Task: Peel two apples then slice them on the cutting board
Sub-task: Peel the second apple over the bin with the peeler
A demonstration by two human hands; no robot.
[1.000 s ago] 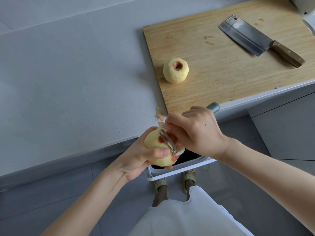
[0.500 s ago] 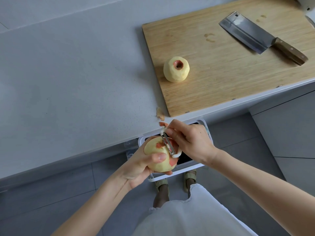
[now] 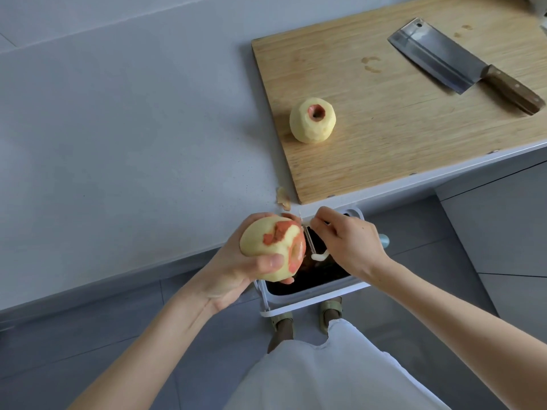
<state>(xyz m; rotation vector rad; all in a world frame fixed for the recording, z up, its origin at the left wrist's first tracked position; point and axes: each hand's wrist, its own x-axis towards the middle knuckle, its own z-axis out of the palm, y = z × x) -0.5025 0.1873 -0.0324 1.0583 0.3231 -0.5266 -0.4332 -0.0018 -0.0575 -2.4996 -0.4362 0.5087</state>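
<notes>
You hold a partly peeled yellow apple with red skin patches [image 3: 272,250] over a white plastic bin [image 3: 310,294] below the edge of the grey counter [image 3: 133,143].

On the pale wooden cutting board [image 3: 384,128] sit a fully peeled, faceted apple [image 3: 312,120] and, well apart, a steel cleaver with a brown wooden handle [image 3: 444,54]. A peel scrap [image 3: 283,198] lies just beside the board's corner. Your left hand [image 3: 236,270] cups the apple, thumb on its flesh. Your right hand [image 3: 349,244] pinches a metal-bladed peeler [image 3: 310,242] at the apple's right edge.
</notes>
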